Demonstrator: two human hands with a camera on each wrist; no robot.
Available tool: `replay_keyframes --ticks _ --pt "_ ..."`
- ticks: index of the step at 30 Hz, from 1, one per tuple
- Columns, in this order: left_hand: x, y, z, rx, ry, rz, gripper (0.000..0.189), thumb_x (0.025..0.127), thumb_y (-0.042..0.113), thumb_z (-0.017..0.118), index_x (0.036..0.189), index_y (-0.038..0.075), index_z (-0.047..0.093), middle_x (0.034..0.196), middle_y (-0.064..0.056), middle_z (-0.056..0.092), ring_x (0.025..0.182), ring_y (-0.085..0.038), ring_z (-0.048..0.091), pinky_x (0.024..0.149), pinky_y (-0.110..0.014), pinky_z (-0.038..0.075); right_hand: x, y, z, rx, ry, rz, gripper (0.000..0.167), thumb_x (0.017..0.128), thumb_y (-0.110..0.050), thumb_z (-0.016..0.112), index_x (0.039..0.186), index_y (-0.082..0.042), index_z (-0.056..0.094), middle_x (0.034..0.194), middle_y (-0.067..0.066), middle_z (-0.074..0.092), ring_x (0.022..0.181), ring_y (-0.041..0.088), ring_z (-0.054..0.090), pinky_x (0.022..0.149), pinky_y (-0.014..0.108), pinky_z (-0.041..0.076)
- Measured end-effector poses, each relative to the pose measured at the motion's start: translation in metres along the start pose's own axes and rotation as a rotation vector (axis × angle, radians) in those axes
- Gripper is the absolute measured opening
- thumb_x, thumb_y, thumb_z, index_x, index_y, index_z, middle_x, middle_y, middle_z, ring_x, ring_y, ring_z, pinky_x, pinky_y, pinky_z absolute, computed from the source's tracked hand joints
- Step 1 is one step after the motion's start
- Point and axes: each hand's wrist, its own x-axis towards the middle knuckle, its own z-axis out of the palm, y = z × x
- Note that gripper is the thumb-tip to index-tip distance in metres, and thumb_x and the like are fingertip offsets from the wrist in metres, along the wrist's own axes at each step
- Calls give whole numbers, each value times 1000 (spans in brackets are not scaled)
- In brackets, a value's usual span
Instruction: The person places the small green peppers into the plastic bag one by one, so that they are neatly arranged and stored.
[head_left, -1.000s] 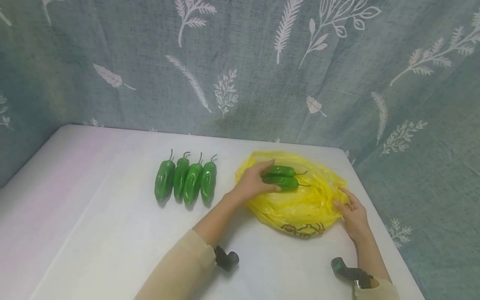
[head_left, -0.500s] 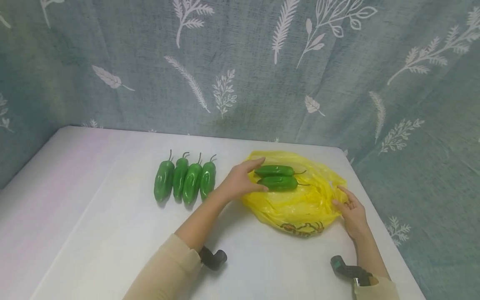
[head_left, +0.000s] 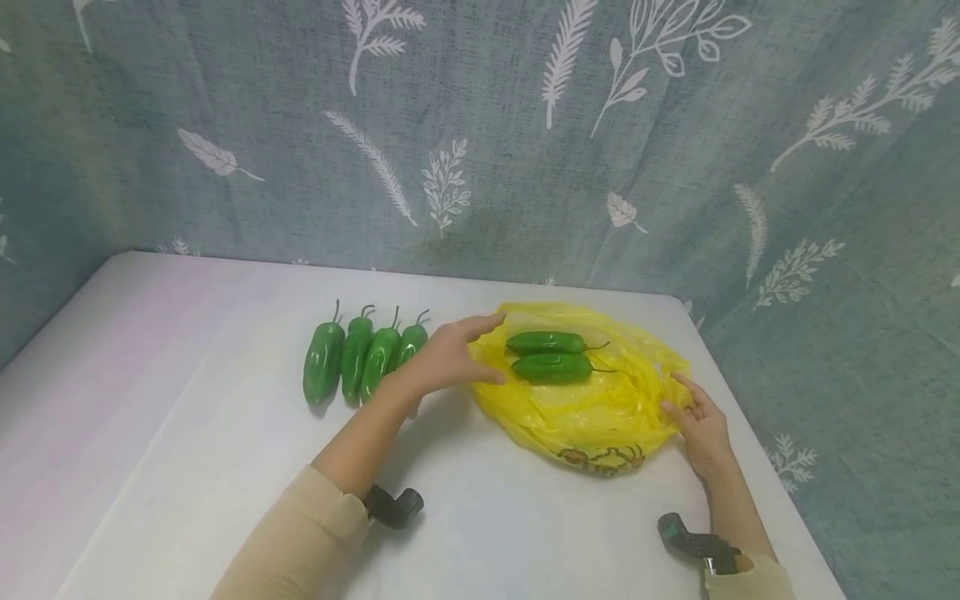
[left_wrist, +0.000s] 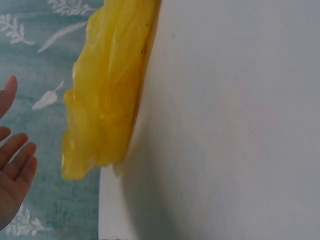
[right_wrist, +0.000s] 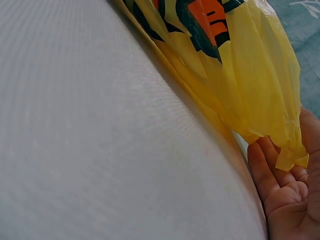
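Observation:
A yellow plastic bag [head_left: 592,408] lies crumpled on the right of the white table. Two green peppers [head_left: 551,367] rest side by side on it, stems pointing right. My left hand [head_left: 442,358] is just left of these, fingers and thumb spread with nothing between them; in the left wrist view that hand [left_wrist: 15,170] hovers apart from the bag. At the bag's right edge my right hand [head_left: 705,433] pinches the plastic between thumb and fingers, as the right wrist view also shows with the hand [right_wrist: 285,195]. Several more green peppers [head_left: 324,364] form a row, partly covered by my left hand.
The white table [head_left: 187,467] runs back to a teal curtain [head_left: 300,167] with white leaf prints, which also stands along the right side. A black wrist camera [head_left: 395,507] sits on the left wrist, another camera [head_left: 693,537] on the right.
My left hand has let go of the two peppers and drawn back to the left, toward the row. The peppers stay on the bag. My right hand keeps its place at the bag's edge.

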Motion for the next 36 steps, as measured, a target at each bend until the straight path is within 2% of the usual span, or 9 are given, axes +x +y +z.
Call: replay_keyframes --ticks 6,12,16,23,27,32,36 --pt "-12 -5 -9 16 53 -13 88 71 28 82 146 20 37 150 -4 37 138 -30 33 113 -49 28 1 2 -1 -49 -4 4 67 91 -32 62 149 -21 29 157 10 20 141 21 25 103 12 34" --pt "-22 -11 -19 27 104 -21 89 70 29 83 146 20 38 149 -7 38 139 -30 32 112 -51 28 1 2 -1 -20 -11 -8 68 91 -30 64 149 -20 30 157 12 20 139 18 28 100 9 36" --pt "-31 -14 -29 25 130 -17 90 70 27 83 146 21 37 150 -7 36 139 -30 31 113 -51 27 0 0 0 -54 -9 -6 68 91 -32 63 149 -20 29 157 11 19 141 21 26 103 11 34" --pt "-44 -18 -48 59 161 -43 92 71 34 83 148 25 33 152 -1 34 140 -27 29 112 -50 29 0 3 0 -24 -6 -22 65 91 -30 64 147 -20 33 155 14 22 130 9 35 93 3 38" --pt "-52 -23 -55 77 188 -73 92 71 36 83 147 28 33 152 0 34 141 -27 27 112 -52 27 1 2 -1 -49 -1 -10 66 91 -32 63 148 -22 32 156 13 22 135 13 32 96 5 37" --pt "-66 -30 -63 80 218 -122 93 71 36 83 148 30 31 153 -1 32 142 -30 23 112 -56 25 1 2 -1 -94 -2 5 68 92 -36 61 150 -22 28 157 9 20 142 25 23 107 16 32" --pt "-76 -37 -67 53 233 -121 95 70 34 83 149 28 30 154 -2 30 143 -30 21 113 -55 23 1 2 -2 -92 0 10 69 91 -35 61 150 -22 27 157 9 20 142 25 24 105 13 33"
